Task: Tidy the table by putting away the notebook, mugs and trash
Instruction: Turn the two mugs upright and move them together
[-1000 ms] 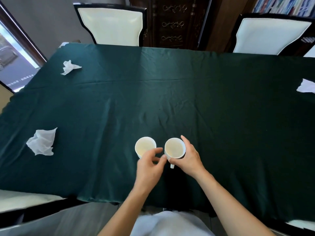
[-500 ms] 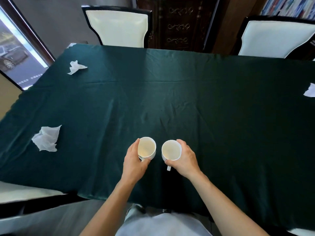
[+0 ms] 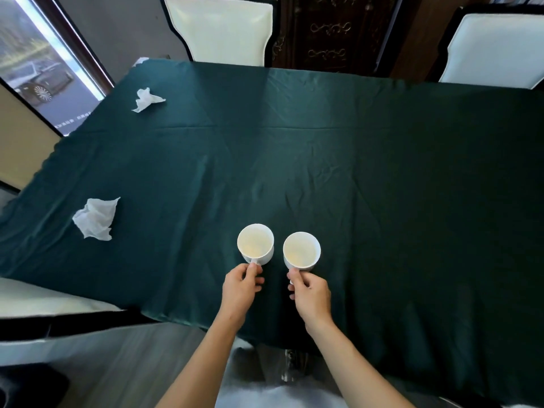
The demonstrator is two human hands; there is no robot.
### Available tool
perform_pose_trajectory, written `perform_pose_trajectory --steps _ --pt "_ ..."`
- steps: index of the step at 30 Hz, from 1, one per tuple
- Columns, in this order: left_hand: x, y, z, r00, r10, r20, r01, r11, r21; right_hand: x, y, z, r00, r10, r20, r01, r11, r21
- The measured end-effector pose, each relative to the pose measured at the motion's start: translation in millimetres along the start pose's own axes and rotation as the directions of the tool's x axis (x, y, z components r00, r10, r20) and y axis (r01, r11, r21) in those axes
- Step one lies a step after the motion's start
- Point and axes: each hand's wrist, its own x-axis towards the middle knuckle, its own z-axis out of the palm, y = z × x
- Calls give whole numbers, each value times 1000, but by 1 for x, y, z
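Observation:
Two white mugs stand side by side near the front edge of the table with the dark green cloth (image 3: pixel 353 160). My left hand (image 3: pixel 240 290) pinches the handle of the left mug (image 3: pixel 255 244). My right hand (image 3: pixel 310 294) pinches the handle of the right mug (image 3: pixel 301 251). Both mugs look empty and upright. A crumpled white tissue (image 3: pixel 95 219) lies at the left side of the table. Another crumpled tissue (image 3: pixel 146 100) sits near the far left corner. No notebook is in view.
Two white-cushioned chairs stand behind the table, one at the far left (image 3: pixel 220 28) and one at the far right (image 3: pixel 497 48). A dark carved cabinet (image 3: pixel 332 33) is between them. Another white seat (image 3: pixel 41 298) is at the near left. A window (image 3: pixel 38 69) fills the left wall.
Both hands slid back from the mugs' bodies to their handles. The camera has shifted, so the tissue at the right edge has left the view.

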Motion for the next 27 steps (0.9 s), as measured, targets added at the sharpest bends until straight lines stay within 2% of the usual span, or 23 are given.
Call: perform_pose_trajectory --steps 7,13,18,24,27 --pt "-17 32 -18 992 66 -104 -77 991 -113 -7 -32 -8 987 -135 -91 138 990 19" --pt "-55 87 -90 958 227 -176 -264 938 -223 -63 -103 8 957 -289 -28 287 924 253" --pt "-93 124 -191 871 407 -274 -471 851 -234 -144 -173 49 912 -408 44 335 802 494" --pt "-142 133 -339 715 600 -359 -682 711 -171 -256 -215 137 806 -585 89 436 688 580" --pt "-154 128 -404 666 639 -385 -724 679 -124 -303 -225 183 775 -622 111 444 661 606"
